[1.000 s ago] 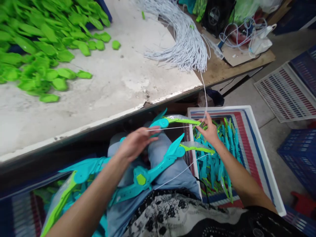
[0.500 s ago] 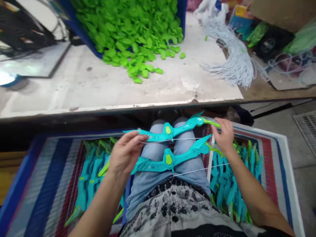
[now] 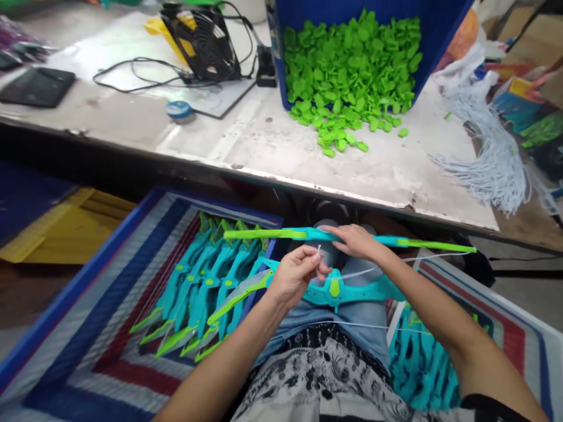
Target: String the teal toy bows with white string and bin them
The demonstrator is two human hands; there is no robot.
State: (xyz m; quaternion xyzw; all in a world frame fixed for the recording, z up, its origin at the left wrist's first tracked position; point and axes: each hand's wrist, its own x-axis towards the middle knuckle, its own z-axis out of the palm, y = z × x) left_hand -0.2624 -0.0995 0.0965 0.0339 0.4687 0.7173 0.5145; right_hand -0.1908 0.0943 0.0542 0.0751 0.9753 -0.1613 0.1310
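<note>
My right hand grips the middle of a teal toy bow with green tips, held level above my lap. My left hand pinches the free end of its white string between thumb and fingers, close beside the right hand. A second teal bow lies across my knees under both hands, with its own white string running over my lap.
A blue-rimmed striped tray at my left holds several finished bows; a white-rimmed tray at my right holds more. The table ahead carries a blue bin of green pieces, loose white strings, a fan and a tape roll.
My view swung left. My right hand slid from the bow's right tip to its middle and raised it level. My left hand moved in and pinched the string's end.
</note>
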